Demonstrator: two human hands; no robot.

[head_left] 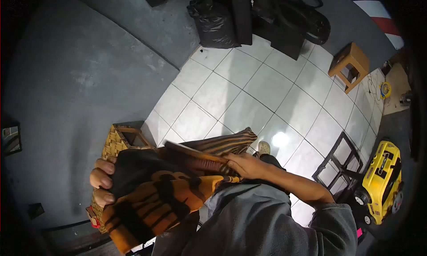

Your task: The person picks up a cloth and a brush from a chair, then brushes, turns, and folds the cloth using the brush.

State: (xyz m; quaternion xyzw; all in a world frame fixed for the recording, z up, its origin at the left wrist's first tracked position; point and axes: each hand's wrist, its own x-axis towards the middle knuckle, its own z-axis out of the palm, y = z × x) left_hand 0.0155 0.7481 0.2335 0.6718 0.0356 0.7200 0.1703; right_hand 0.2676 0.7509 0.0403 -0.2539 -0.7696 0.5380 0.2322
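hands [103,180] [246,165]: 2 | orange cloth [178,196]: 1 | toy car [381,185]: 1 | stool [357,56]: 1 | plastic bag [216,30]: 1 | shoe [264,148]: 1

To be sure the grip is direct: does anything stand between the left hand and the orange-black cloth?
Nothing visible does: the left hand touches the edge of the orange-black cloth directly, though the palm is hidden.

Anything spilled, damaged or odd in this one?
Nothing clearly stands out. The bright patch on the white tiled floor looks like reflected light; the orange-and-black patterned cloth in the left hand shows no obvious tear.
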